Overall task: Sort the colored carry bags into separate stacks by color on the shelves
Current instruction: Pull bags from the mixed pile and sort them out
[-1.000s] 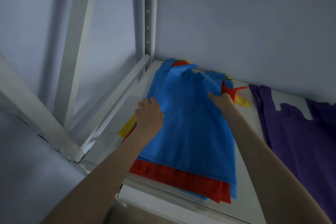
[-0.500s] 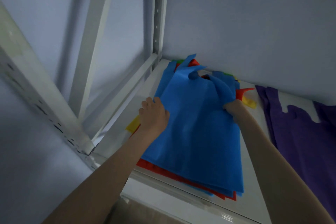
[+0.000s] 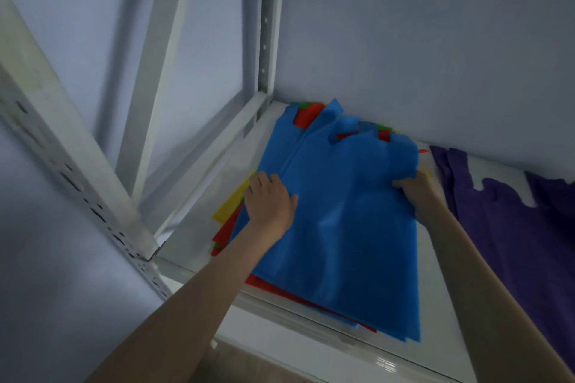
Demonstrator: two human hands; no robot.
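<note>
A blue carry bag [image 3: 345, 227] lies on top of a mixed pile on the white shelf [image 3: 199, 236]. Red [image 3: 306, 116], yellow [image 3: 230, 205] and green edges stick out from under it. My left hand [image 3: 269, 202] grips the blue bag's left edge, fingers curled over it. At the bag's right edge my right hand [image 3: 415, 196] holds bunched blue fabric. The bag's front hangs past the shelf's front rail. A purple stack [image 3: 510, 227] lies to the right on the same shelf.
A white perforated upright [image 3: 266, 25] stands at the shelf's back left corner, and a slanted front post [image 3: 62, 165] crosses the left. The wall [image 3: 435, 40] closes the back. A bare strip of shelf separates the mixed pile from the purple bags.
Both hands have drawn the blue bag toward me, and its front now hangs further over the shelf's rail. The right hand has bunched the right edge tighter. The view has shifted slightly.
</note>
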